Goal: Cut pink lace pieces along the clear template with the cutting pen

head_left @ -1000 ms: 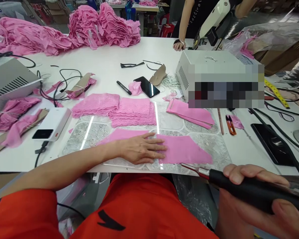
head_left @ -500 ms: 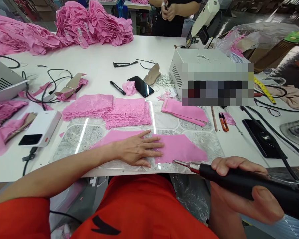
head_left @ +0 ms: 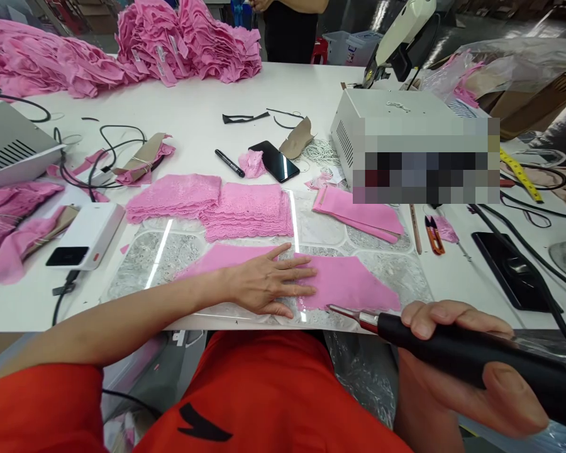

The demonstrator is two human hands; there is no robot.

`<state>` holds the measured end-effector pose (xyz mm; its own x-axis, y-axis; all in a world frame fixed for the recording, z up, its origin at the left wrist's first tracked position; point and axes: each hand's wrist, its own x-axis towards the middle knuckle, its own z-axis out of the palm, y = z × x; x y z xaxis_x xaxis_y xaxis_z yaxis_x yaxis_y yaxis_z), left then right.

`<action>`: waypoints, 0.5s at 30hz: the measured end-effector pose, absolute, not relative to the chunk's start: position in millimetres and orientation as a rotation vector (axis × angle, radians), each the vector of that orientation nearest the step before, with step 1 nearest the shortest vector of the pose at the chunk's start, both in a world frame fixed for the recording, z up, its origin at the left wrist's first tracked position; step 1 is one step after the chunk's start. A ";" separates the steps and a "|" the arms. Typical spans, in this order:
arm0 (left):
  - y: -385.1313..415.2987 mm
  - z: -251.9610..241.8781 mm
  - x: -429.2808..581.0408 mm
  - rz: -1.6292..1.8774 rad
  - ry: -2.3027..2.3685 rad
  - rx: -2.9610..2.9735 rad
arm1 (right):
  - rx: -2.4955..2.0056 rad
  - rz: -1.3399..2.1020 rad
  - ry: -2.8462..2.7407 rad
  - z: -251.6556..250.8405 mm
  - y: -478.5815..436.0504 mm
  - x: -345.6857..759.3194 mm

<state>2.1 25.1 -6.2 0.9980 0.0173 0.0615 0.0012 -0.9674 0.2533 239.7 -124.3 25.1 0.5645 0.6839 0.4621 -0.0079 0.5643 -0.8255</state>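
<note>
Flat on a pink fabric piece, my left hand spreads its fingers and presses the cloth against a marbled tile board. Part of the cloth lies hidden under that hand and forearm. My right hand wraps round a thick black-handled tool with a thin metal tip; it looks like a hot knife or soldering iron. Its tip touches or nearly touches the cloth's near edge, right of my left hand. Beyond lie stacked pink lace pieces and folded pink strips.
A grey control box stands back right. Orange thread snips, a dark phone and cables lie at right. A white power bank is at left. Pink garments heap at the back; another person stands beyond the table.
The view has shifted slightly, moving the table things a little to the right. My hands keep nearly the same pose, with the tool's tip still at the cloth's near edge. The person beyond appears further left.
</note>
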 end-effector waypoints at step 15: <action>21.8 -4.3 18.2 0.178 -0.027 2.841 | -1.008 0.035 -0.656 30.2 -128.1 280.5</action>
<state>18.2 21.8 -4.3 0.9922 -0.0005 0.1247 -0.0368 -0.9568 0.2885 280.5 -128.1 30.2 0.8093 0.3193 0.4931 0.2657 0.5497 -0.7920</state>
